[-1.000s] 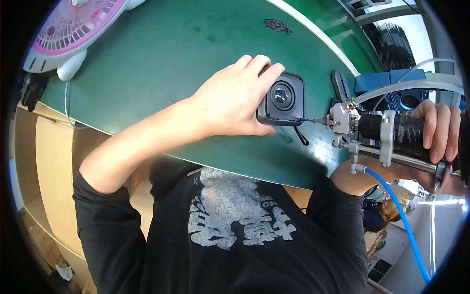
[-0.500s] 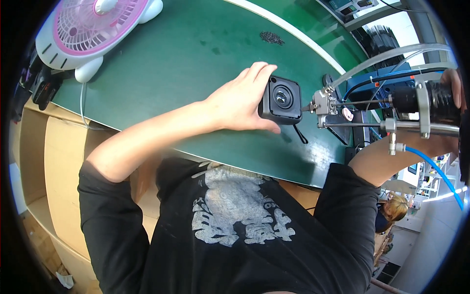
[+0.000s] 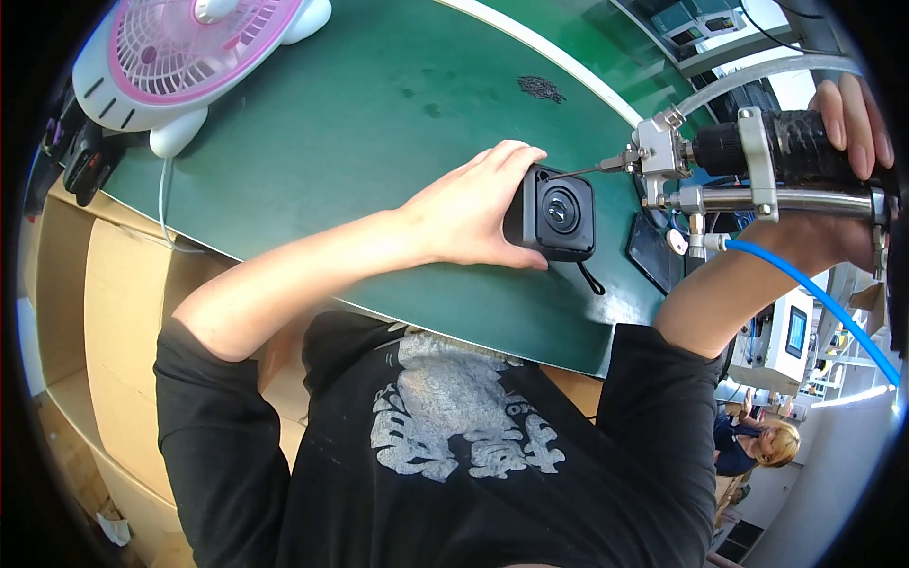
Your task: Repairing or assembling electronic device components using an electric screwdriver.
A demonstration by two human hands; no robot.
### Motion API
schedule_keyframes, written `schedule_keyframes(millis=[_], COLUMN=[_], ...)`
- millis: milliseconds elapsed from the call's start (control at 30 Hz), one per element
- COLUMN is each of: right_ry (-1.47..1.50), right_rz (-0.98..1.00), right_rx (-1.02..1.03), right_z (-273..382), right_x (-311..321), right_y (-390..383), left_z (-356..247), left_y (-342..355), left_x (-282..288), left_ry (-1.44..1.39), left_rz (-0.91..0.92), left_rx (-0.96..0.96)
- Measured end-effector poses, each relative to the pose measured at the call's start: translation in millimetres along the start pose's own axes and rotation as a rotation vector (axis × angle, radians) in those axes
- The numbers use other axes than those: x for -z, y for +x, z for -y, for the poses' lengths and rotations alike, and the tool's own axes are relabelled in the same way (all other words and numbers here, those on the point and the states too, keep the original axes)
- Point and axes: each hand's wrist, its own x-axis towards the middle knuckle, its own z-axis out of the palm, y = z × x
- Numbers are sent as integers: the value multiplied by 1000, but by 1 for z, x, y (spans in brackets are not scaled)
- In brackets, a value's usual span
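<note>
My left hand [image 3: 473, 208] grips a black square device [image 3: 559, 216] from its left side, above the green bench [image 3: 350, 161]. The device has a round lens in its face and a short loop strap hanging below. At the right, my right hand [image 3: 852, 133] wraps round the black body of a metal pneumatic tool [image 3: 674, 151] with a clear tube and a blue hose [image 3: 805, 284]. The tool’s thin needle [image 3: 582, 170] reaches to the top left corner of the device’s face; whether it touches is unclear.
A white and pink fan [image 3: 161, 66] stands at the back left, its cable over the edge. Small dark pieces [image 3: 540, 88] lie near the back. A black flat object [image 3: 649, 256] lies right of the device. Cardboard boxes [image 3: 123, 341] are below left; another person [image 3: 757, 443] sits at the lower right.
The tool has moved upward, its needle going from the lower right of the device to the top left corner. The device in my left hand has shifted slightly down and to the right.
</note>
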Motion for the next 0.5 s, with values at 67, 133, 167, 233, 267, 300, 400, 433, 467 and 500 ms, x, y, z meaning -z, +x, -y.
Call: schedule_keyframes(millis=[67, 133, 167, 233, 267, 300, 400, 433, 467, 500], right_ry=[14, 22, 23, -113, -254, -397, -376, -367, -358, -350], right_rz=[-102, -208, -263, -264, -259, -252, -227, -211, -196, -180], right_rx=[5, 7, 8, -43, -86, -127, -155, -164, -172, -180], right_z=[-5, -6, -5, 9, 16, 21, 20, 18, 17, 15], right_x=[7, 16, 20, 31, 35, 38, 31, 27, 22, 17], right_y=[-13, -25, -27, -28, -27, -27, -23, -21, -18, -16], left_z=[0, 0, 1, 0, 1, 2, 2, 2, 2, 1], left_y=[-1, -1, -1, -1, -2, -2, -2, -2, -3, -3], left_x=[2, 3, 3, 1, 0, -1, -3, -3, -2, -1], left_ry=[-16, -19, -27, -28, -34, -11, 13, 12, 21, 36], left_rz=[-15, 3, 0, -7, -11, -32, -36, -23, -22, -10], left_rx=[7, -3, 3, 7, 15, -5, -27, -18, -28, -19])
